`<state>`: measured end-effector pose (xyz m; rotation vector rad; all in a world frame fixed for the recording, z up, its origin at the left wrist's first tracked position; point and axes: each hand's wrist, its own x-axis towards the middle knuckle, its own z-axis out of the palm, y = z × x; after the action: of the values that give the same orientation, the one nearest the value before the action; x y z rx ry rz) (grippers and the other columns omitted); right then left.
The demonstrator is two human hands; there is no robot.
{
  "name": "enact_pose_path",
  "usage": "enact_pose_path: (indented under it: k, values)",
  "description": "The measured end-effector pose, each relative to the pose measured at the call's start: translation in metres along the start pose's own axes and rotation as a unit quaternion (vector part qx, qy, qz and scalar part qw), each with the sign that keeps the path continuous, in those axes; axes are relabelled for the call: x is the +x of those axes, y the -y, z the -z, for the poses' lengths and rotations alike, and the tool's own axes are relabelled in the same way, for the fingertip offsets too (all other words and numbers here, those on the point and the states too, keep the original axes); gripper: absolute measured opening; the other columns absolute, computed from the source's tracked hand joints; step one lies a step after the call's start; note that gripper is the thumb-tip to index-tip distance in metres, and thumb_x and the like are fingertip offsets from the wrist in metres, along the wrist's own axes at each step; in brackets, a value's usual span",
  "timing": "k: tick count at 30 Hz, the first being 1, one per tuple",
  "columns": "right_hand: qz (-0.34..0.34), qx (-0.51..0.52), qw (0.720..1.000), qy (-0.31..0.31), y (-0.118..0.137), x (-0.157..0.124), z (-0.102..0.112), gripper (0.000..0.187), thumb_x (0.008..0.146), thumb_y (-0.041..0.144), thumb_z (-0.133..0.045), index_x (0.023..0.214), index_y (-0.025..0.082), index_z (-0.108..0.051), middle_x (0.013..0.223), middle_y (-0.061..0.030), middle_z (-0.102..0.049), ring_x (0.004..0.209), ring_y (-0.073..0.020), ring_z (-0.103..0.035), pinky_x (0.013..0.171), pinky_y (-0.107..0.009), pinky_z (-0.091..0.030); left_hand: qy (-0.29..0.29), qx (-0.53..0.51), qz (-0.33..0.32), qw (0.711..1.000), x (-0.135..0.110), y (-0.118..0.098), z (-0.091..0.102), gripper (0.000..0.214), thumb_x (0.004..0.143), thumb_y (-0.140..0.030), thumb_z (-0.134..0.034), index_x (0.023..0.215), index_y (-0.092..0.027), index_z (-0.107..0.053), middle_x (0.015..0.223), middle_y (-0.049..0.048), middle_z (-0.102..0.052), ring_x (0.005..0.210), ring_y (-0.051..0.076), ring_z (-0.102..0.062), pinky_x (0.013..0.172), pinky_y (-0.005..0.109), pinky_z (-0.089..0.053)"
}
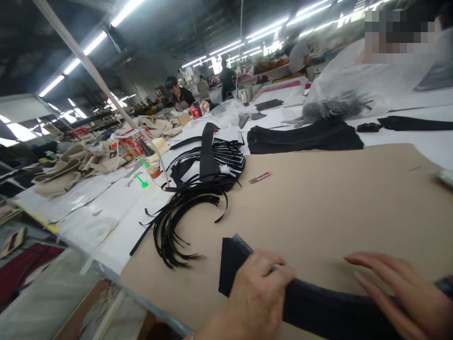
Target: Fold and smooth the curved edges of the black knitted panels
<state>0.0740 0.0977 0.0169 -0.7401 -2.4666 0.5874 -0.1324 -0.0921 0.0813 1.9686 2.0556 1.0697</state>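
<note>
A long black fabric strip [325,307] with a greyish upper edge lies on the brown board at the front. My left hand [258,288] presses down near its left end, fingers curled and closed on the strip's upper edge. Farther right, my right hand [406,293] rests at the same strip with its fingers stretched out and slightly apart, nothing gripped in them. Ahead on the board lie small pink-handled thread snips [260,177]. A bundle of thin black strips [173,226] curves across the board's left edge.
Behind the bundle sits a fanned pile of black pieces [226,158]. More black fabric [304,137] lies along the board's far edge, near a clear plastic bag [339,89]. Bottles with green tips [141,181] stand at left, beside beige fabric [67,170]. People work farther back.
</note>
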Motion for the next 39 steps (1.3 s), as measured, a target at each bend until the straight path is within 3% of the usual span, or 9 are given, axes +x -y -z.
enact_pose_path:
  k: [3,6,8,11,21,27,39]
  values:
    - [0.043,0.029,0.993,0.104,0.059,0.029,-0.026,0.027,0.092,0.034,-0.046,0.115,0.028,-0.059,0.112,-0.0121,-0.062,0.105,-0.0282,-0.058,0.091,-0.047,-0.046,-0.033,0.056,0.068,0.996,-0.015,0.039,0.03,0.031,0.093,-0.007,-0.037,0.106,-0.018,-0.064,0.101,0.0074,-0.062,0.097,0.017,-0.056,0.086,0.033,-0.051]
    - [0.015,-0.033,0.983,0.181,0.119,0.054,-0.054,0.022,0.092,0.024,-0.047,0.107,0.021,-0.062,0.105,-0.011,-0.064,0.098,-0.0279,-0.058,0.085,-0.045,-0.046,0.002,0.103,0.058,0.993,-0.027,0.071,0.045,0.035,0.092,-0.004,-0.037,0.112,-0.018,-0.062,0.106,0.008,-0.061,0.1,0.018,-0.055,0.087,0.034,-0.051]
    - [0.009,-0.088,0.978,0.191,0.148,0.064,-0.069,0.017,0.09,0.02,-0.05,0.101,0.019,-0.062,0.101,-0.0108,-0.063,0.096,-0.0287,-0.056,0.084,-0.045,-0.044,0.042,0.135,0.038,0.989,-0.032,0.084,0.05,0.037,0.091,-0.005,-0.038,0.118,-0.02,-0.06,0.11,0.008,-0.061,0.103,0.018,-0.054,0.089,0.035,-0.05]
    - [0.0,-0.146,0.972,0.185,0.17,0.071,-0.081,0.013,0.088,0.018,-0.053,0.098,0.018,-0.062,0.098,-0.0112,-0.062,0.095,-0.0299,-0.055,0.084,-0.046,-0.041,0.085,0.181,0.015,0.98,-0.034,0.09,0.051,0.039,0.091,-0.007,-0.04,0.122,-0.021,-0.058,0.114,0.0077,-0.06,0.105,0.019,-0.053,0.091,0.037,-0.05]
    - [-0.053,-0.175,0.957,0.224,0.177,0.085,-0.088,0.009,0.09,0.017,-0.051,0.095,0.017,-0.059,0.097,-0.012,-0.065,0.096,-0.0292,-0.059,0.084,-0.043,-0.037,0.096,0.289,-0.098,0.947,-0.04,0.102,0.043,0.039,0.091,-0.009,-0.041,0.128,-0.013,-0.053,0.114,0.0094,-0.062,0.101,0.021,-0.055,0.086,0.035,-0.047]
    - [-0.082,-0.117,0.949,0.28,0.174,0.097,-0.084,0.006,0.088,0.019,-0.054,0.092,0.017,-0.059,0.094,-0.0102,-0.068,0.093,-0.0284,-0.062,0.078,-0.039,-0.038,0.083,0.309,-0.111,0.941,-0.042,0.101,0.043,0.038,0.093,-0.01,-0.038,0.128,-0.012,-0.052,0.113,0.0094,-0.063,0.1,0.021,-0.055,0.085,0.034,-0.046]
    - [-0.042,-0.059,0.976,0.206,0.163,0.081,-0.099,0.007,0.088,0.014,-0.054,0.088,0.019,-0.058,0.092,-0.0065,-0.061,0.091,-0.0249,-0.055,0.081,-0.038,-0.04,0.096,0.322,-0.096,0.937,-0.043,0.103,0.042,0.04,0.094,-0.011,-0.037,0.132,-0.012,-0.048,0.114,0.0104,-0.063,0.101,0.02,-0.057,0.088,0.033,-0.045]
